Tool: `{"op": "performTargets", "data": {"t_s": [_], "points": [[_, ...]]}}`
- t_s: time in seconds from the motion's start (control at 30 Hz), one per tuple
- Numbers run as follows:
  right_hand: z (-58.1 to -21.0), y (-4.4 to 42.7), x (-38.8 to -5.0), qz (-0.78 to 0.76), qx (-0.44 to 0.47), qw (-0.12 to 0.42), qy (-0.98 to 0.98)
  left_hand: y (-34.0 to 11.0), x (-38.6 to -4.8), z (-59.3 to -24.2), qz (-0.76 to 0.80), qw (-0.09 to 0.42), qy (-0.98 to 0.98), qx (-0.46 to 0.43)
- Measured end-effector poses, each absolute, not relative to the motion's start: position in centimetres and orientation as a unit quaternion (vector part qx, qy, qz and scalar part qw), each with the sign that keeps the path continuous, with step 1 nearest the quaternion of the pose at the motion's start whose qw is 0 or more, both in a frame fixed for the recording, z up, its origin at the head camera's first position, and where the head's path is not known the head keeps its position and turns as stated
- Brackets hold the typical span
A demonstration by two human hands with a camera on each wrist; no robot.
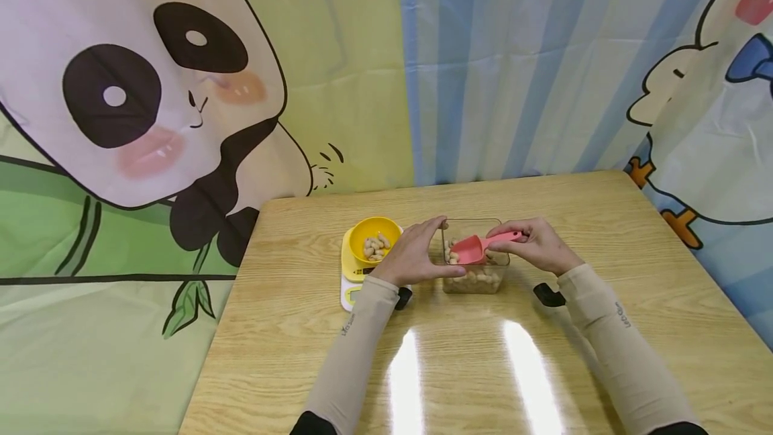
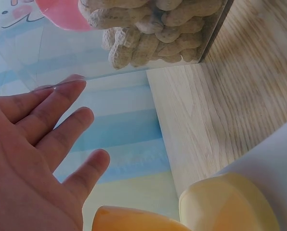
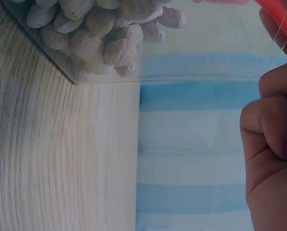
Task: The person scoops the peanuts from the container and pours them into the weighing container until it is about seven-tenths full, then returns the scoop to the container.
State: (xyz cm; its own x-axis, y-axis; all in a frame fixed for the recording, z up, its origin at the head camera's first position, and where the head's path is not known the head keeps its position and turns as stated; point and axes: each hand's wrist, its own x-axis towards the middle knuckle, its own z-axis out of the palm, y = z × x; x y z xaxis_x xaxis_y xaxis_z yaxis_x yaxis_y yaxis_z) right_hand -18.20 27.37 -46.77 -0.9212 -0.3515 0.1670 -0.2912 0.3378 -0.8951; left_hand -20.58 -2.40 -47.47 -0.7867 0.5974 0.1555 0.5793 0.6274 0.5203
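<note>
While the right hand [image 1: 537, 244] pinches its handle, a pink scoop [image 1: 468, 250] lies between the two hands, its bowl inside the mouth of a clear rectangular container [image 1: 468, 225] and near the shelled-looking mound of unshelled peanuts [image 1: 477, 280]. I can't tell from where I stand whether it carries any nuts. It looks to me like light, stiff plastic, perhaps a little slick, so the end of the handle, where thumb and fingers have it, seems the right place to hold.

The left hand [image 1: 419, 250] is spread, fingers nearly straight, some fingertips touching the container's thin wall by the rim and the thumb along its near side. That container seems rigid and steadied by its load; the peanuts' shells could crack if squeezed.

Just left of the left hand, a yellow bowl [image 1: 358, 244] with more peanuts sits on a yellow-and-white kitchen scale [image 1: 349, 287]. The left wrist is close to both, leaving little room there. Beyond the right hand, the wooden bench [image 1: 604, 220] offers more space. Its far edge runs past both hands, against a striped curtain [image 1: 483, 86].
</note>
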Motion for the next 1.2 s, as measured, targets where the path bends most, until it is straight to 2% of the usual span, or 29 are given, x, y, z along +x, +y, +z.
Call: {"op": "performTargets", "data": {"t_s": [0.4,0.57,0.83,1.2], "points": [[-47.1,27.7,-17.8,-0.568,-0.132,-0.004,0.812,-2.4,-20.6,-47.7,0.288,0.015,0.902,0.321],[-45.6,26.6,-17.0,-0.549,-0.119,-0.013,0.827,-2.4,-20.6,-47.8,0.289,0.015,0.901,0.321],[-46.8,26.6,-18.2,-0.519,-0.131,-0.001,0.845,-2.3,-20.8,-47.7,0.288,0.017,0.901,0.323],[-47.2,26.3,-18.2,-0.545,-0.145,-0.017,0.825,-2.4,-20.8,-47.6,0.299,0.025,0.898,0.321]]}}
